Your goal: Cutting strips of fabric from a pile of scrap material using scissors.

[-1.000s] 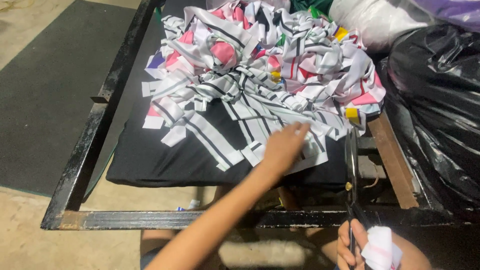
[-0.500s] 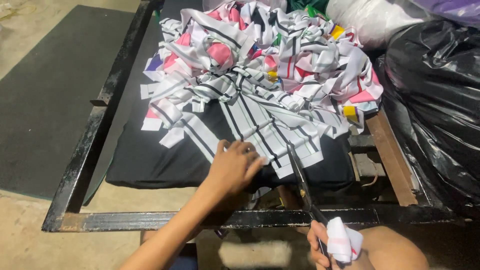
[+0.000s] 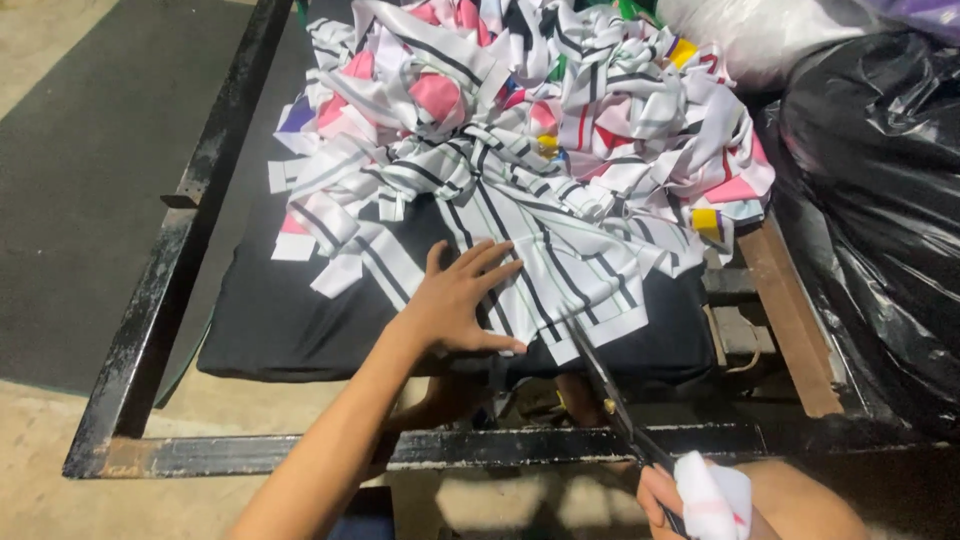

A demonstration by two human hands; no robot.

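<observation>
Striped fabric point(image 3: 560, 265), white with thin dark lines running along its length, lay spread over the black pad point(image 3: 290, 320) on the desk, its near edge hanging a little past the pad's front. Behind it rose a heap of cut strips point(image 3: 520, 110), white with pink, red, yellow and purple patches. The left hand point(image 3: 462, 300) pressed flat on the fabric's near left corner, fingers spread and holding nothing. The right hand point(image 3: 690, 500) gripped the handles of the scissors point(image 3: 610, 395), which were wrapped in white cloth; the blades pointed up toward the fabric's near edge, tips touching it. A black metal frame point(image 3: 160, 300) bordered the desk, and a black plastic bag point(image 3: 880, 210) stood at the right.
</observation>
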